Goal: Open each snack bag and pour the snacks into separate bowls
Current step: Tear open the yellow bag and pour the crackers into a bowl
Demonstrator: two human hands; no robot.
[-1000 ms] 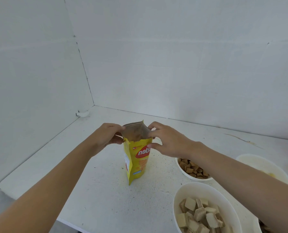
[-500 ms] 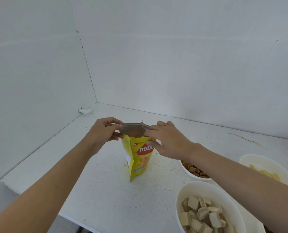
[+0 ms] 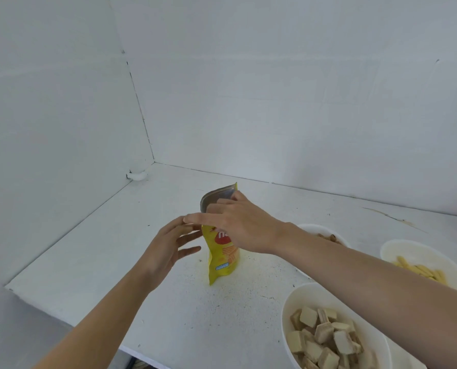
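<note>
Clamping a glossy yellow bag (image 3: 223, 259) is the right hand (image 3: 246, 227); left hand (image 3: 166, 249) grip apart.

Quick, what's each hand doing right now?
Left hand: open, holding nothing, beside the yellow snack bag.
Right hand: fingers across the bag's top; grip cannot be told.

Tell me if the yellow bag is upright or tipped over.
Upright: the yellow bag stands on its base on the table, mouth uppermost.

Right hand (image 3: 244, 226) atop upright yellow bag (image 3: 224, 258)
</note>
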